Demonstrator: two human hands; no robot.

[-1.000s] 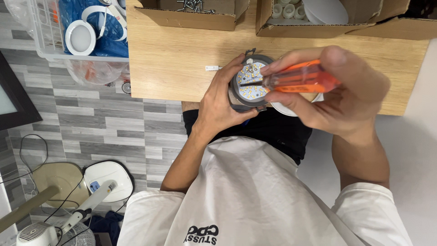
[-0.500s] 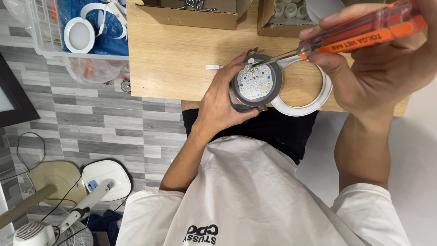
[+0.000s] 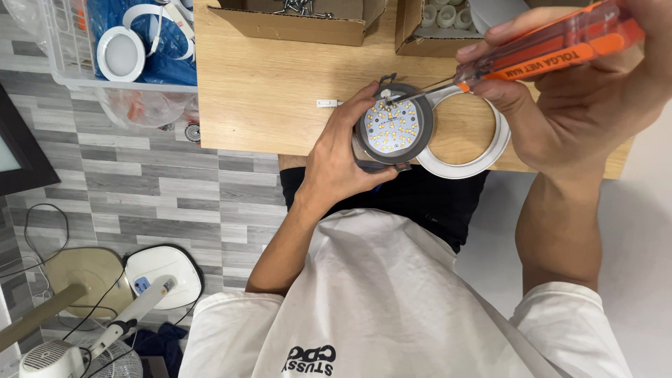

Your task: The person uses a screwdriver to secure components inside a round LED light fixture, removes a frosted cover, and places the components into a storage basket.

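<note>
Head view. The left hand (image 3: 336,164) grasps a round grey lamp module (image 3: 392,126) from its left side, the fingers (image 3: 360,112) curled around the rim and the LED face turned up toward the camera. The module is held above the near edge of the wooden worktop (image 3: 266,91), touching or overlapping a white trim ring (image 3: 490,150) that lies just to its right. The right hand (image 3: 581,91) is clenched around the orange handle of a screwdriver (image 3: 553,52); its fingers pinch the handle near the shaft. The screwdriver's long axis runs from upper right down to lower left, so the tip lies to the left of the right fingers and meets a small screw (image 3: 384,92) at the module's upper rim, just beyond the left fingertips. The left hand is the nearer to the module; the right reaches it only through the tool. Cardboard boxes (image 3: 301,17) stand at the worktop's far edge, well apart from both hands.
</note>
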